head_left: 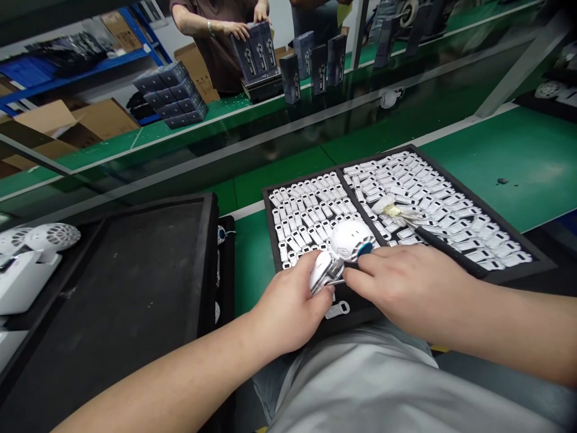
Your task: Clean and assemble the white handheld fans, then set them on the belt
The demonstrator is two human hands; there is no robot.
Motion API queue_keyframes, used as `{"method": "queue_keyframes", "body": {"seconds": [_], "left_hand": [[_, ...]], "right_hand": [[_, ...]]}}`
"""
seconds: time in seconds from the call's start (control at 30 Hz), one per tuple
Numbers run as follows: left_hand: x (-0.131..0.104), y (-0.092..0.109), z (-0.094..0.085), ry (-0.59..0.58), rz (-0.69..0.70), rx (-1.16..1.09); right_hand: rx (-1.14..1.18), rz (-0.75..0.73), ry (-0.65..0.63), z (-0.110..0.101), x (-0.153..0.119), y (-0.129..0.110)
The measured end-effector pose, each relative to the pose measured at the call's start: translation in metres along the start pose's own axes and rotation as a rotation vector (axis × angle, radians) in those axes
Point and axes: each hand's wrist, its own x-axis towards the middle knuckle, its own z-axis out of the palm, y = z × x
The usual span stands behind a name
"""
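Green tabletop [487, 162], smooth, a few dark specks at right. On it, a black two-section foam tray [356, 310] with rows of small white flat pieces [311, 210], each with a black rectangle; a clear plastic bag [396, 211] lies on them. White plastic device with round slotted head [349, 239], blue disc [365, 248] at its side: held in both hands over the near edge of the tray. Left hand [293, 304] closed about its folded handle, thumb underneath. Right hand [401, 278] at the head by the disc, fingers curled; cannot tell what they pinch. At left, a scuffed black tray [148, 270], white devices [27, 258] beside. Beyond: a person's hands [243, 29] on dark printed boxes [255, 54], open cartons [76, 123], blue shelving [121, 60].
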Motion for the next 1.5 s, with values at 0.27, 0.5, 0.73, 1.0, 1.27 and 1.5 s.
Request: {"method": "queue_keyframes", "body": {"seconds": [0.27,0.5,0.73,1.0,1.27,1.5], "left_hand": [[0.003,-0.001,0.003,0.005,-0.064,-0.037],[0.011,-0.033,0.012,0.071,-0.088,0.019],[0.025,-0.017,-0.002,0.146,-0.235,-0.324],[0.027,-0.004,-0.020,0.134,-0.088,-0.966],[0.025,-0.005,-0.012,0.048,-0.053,-1.016],[0.026,-0.003,-0.014,0.056,-0.077,-1.036]], "right_hand": [[0.071,0.059,-0.313,-0.010,0.017,-0.010],[0.126,0.031,-0.326,-0.005,0.027,-0.011],[0.080,0.223,-0.233,0.020,0.023,0.010],[0.213,0.308,-0.096,0.104,-0.016,0.017],[0.301,0.308,0.038,0.128,-0.030,0.022],[0.336,0.411,0.171,0.119,-0.045,0.033]]}}
